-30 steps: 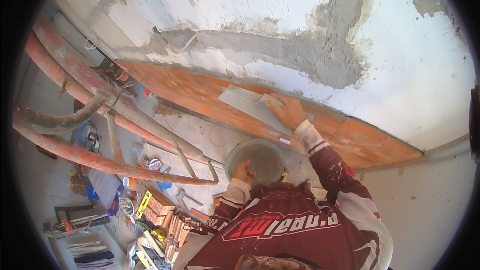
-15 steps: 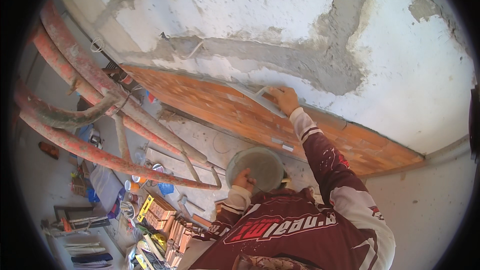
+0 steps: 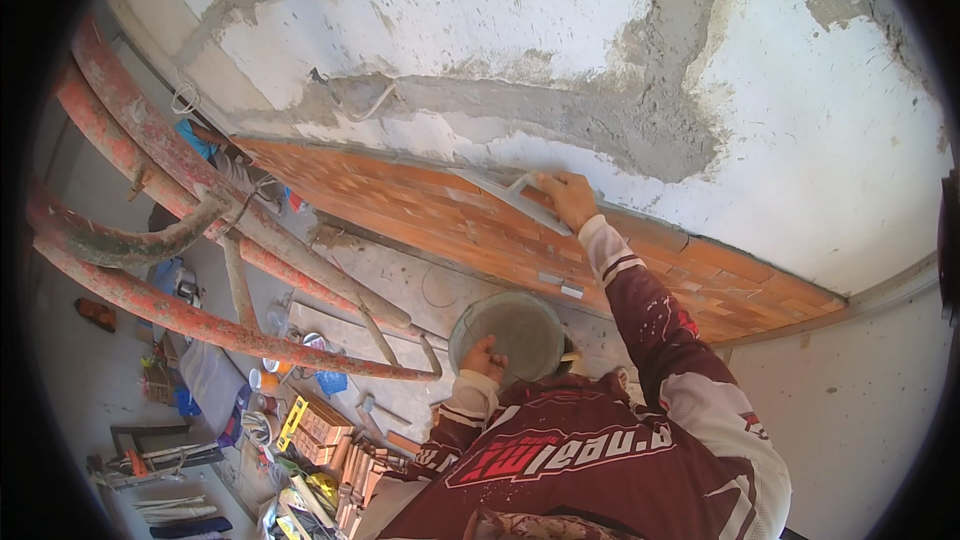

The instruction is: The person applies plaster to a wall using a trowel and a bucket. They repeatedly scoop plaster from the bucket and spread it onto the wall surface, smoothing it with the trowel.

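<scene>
My right hand [image 3: 568, 200] is closed around the handle of a long, pale plastering float [image 3: 515, 202]. Its blade lies along the seam where the white, mortar-patched wall [image 3: 500, 25] meets the orange brickwork [image 3: 400, 192]. Lower down, my left hand [image 3: 484, 360] is at the left rim of a round grey bucket [image 3: 520, 325], its fingers curled. What they grip, whether the rim or a thin tool, is too unclear to tell. A dull grey mass, seemingly mortar, shows inside the bucket.
Red, mortar-stained scaffold tubes [image 3: 200, 315] curve across the left side. Below them are a hammer [image 3: 375, 412], stacked bricks [image 3: 355, 470], orange-and-white buckets [image 3: 264, 380] and mixed tools. A person in blue [image 3: 197, 143] is partly hidden behind the tubes.
My view has shifted slightly, and the wall and scaffold sit a little further left. Someone in blue has come into sight behind the tubes. Both hands keep nearly the same places.
</scene>
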A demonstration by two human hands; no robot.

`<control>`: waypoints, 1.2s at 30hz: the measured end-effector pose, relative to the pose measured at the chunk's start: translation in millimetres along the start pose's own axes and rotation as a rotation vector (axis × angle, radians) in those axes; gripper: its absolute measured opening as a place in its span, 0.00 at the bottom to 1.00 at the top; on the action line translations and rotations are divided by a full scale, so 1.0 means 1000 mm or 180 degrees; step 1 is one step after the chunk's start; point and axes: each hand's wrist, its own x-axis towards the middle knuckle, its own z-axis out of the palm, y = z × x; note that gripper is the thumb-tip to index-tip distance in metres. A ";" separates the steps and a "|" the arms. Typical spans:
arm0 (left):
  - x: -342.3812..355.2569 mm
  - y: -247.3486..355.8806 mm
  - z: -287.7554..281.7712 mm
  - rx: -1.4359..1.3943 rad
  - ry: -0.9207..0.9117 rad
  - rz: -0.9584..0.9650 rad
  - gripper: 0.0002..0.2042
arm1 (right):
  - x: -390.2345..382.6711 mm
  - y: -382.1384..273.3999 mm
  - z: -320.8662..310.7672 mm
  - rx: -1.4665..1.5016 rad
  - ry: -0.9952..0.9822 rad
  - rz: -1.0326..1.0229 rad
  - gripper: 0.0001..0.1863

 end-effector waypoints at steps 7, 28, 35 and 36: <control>0.003 -0.001 -0.001 0.0002 -0.0036 -0.0032 0.06 | -0.005 0.006 0.001 0.0119 0.0028 -0.0073 0.21; 0.003 0.000 0.002 -0.0068 0.0054 0.0005 0.06 | -0.011 -0.004 -0.014 -0.0128 0.0044 0.0181 0.24; 0.007 0.000 0.004 0.0052 -0.0069 0.0044 0.06 | -0.007 0.001 -0.022 -0.0372 0.0088 0.0065 0.24; 0.009 0.001 0.002 0.0040 -0.0110 0.0034 0.06 | -0.006 0.002 -0.022 -0.0375 0.0086 0.0028 0.24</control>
